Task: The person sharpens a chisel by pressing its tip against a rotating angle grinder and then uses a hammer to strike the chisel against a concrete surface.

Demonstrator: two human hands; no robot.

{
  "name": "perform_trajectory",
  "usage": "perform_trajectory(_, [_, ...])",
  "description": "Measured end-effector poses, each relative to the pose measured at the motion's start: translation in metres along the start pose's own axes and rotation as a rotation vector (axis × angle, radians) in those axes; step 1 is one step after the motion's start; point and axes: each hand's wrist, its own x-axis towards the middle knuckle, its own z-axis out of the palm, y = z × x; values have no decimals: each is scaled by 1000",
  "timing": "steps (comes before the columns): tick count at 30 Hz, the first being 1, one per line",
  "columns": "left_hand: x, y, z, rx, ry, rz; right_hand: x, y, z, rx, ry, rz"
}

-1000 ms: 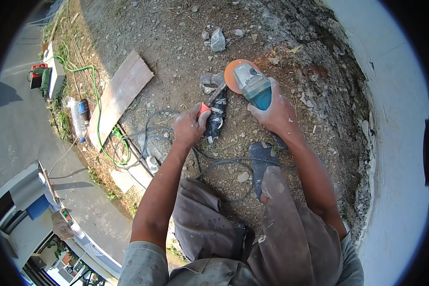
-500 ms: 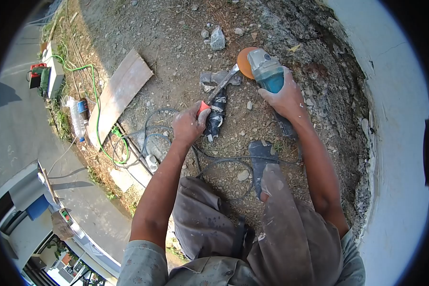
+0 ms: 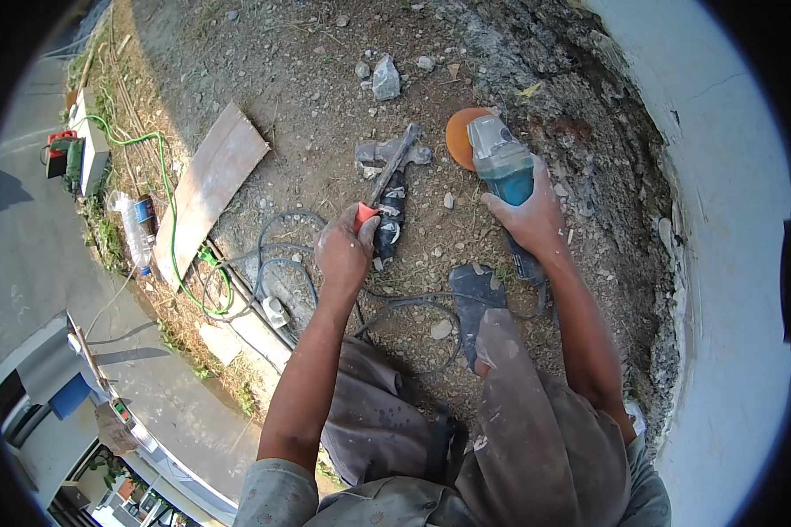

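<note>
My right hand (image 3: pixel 536 215) is wrapped round a teal and grey angle grinder (image 3: pixel 506 171). Its orange disc (image 3: pixel 461 140) faces up and left, with a gap between it and the chisel. The chisel (image 3: pixel 392 162), a flat metal blade with a red handle, is gripped in my left hand (image 3: pixel 343 252). Its blade points up and slightly right, tip apart from the disc. Below the blade, on the dirt, lies a hammer (image 3: pixel 394 206) with a dark, tape-wrapped handle, partly covered by the chisel.
Cables (image 3: pixel 413 303) loop over the ground near my foot (image 3: pixel 477 303). A wooden board (image 3: pixel 215 184) lies left, with a green cord (image 3: pixel 171 211) across it. Stones (image 3: pixel 386 79) lie ahead. A white wall (image 3: pixel 721 220) rises at right. A plastic bottle (image 3: pixel 132 230) lies at far left.
The chisel tip has come away from the grinder's disc, and the blade has swung more upright. The grinder has moved slightly down and right.
</note>
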Motion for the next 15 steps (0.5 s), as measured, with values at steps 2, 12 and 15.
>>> perform_trajectory(2, [0,2,-5,-72,-26,-55,-4,-3,0,19,-17,-2])
perform_trajectory(12, [0,-7,2,-243,-54,-151,-11,-8,7,46,-35,-2])
perform_trajectory(15, [2,-6,0,-253,-83,-159,-10,-6,7,58,-31,-13])
